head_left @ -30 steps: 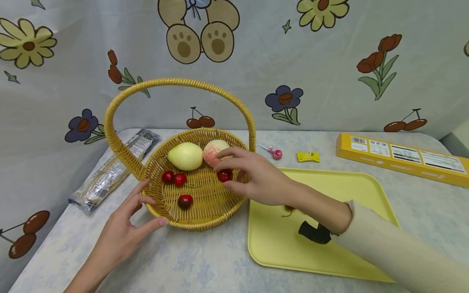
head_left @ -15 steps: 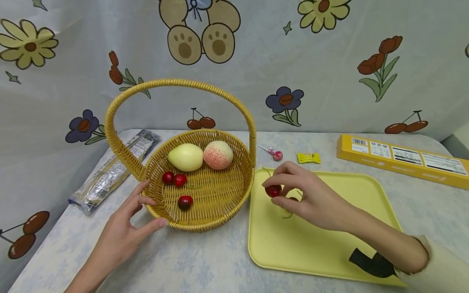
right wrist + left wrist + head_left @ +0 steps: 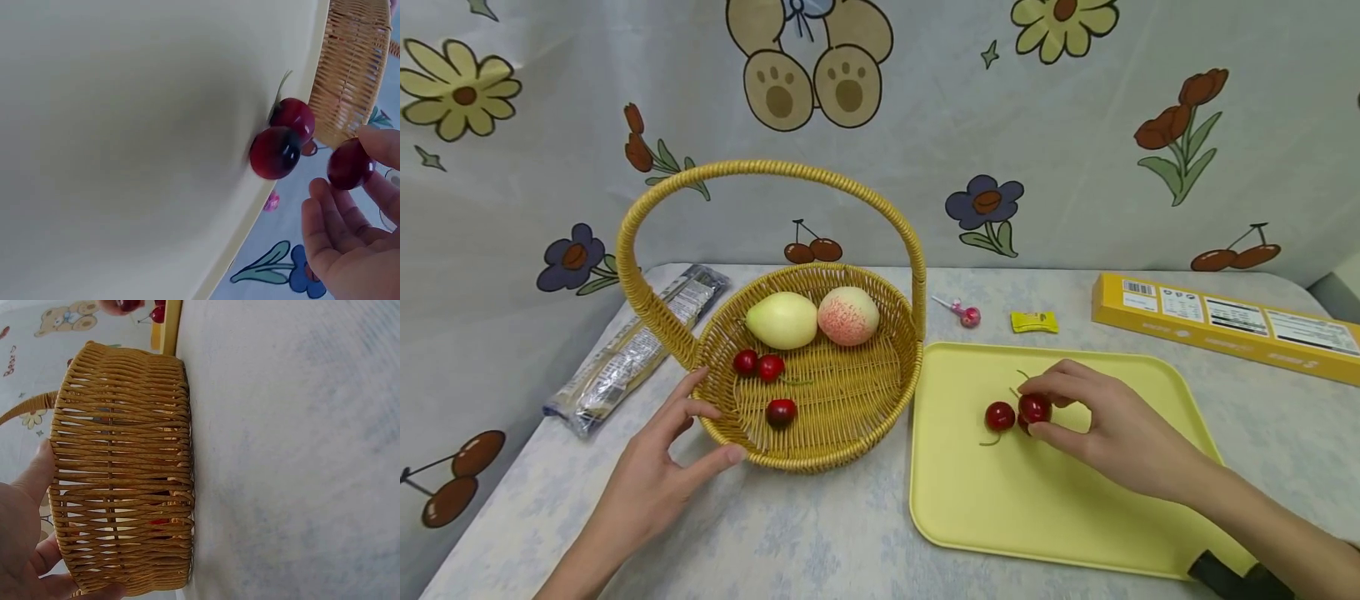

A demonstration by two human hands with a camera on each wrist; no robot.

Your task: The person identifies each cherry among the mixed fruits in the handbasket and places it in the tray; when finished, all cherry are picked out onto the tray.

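Behind the table hangs a pale cloth printed with flowers, cherries and bear paws; the tabletop [image 3: 820,533] itself is light and mottled. On it, a yellow tray [image 3: 985,517] lies at 3 o'clock of a woven basket [image 3: 820,450].

The right hand [image 3: 1112,433] pinches one cherry [image 3: 1035,407] between thumb and fingertips, low over the tray, with the other fingers loosely curled. Two more cherries lie on the tray; the nearer one, the tray cherry [image 3: 999,416], is just beside the held one at its 9 o'clock. The left hand [image 3: 662,467] rests on the basket rim at about 8 o'clock, fingers spread and nearly straight, thumb against the wall.

I judge the cherry to be light, smooth and a little slippery, with soft skin that bruises easily, so a gentle pinch on the round body is best. It is nearly round, so it has no clear long axis; a thin green stem seems to point towards 11 o'clock.
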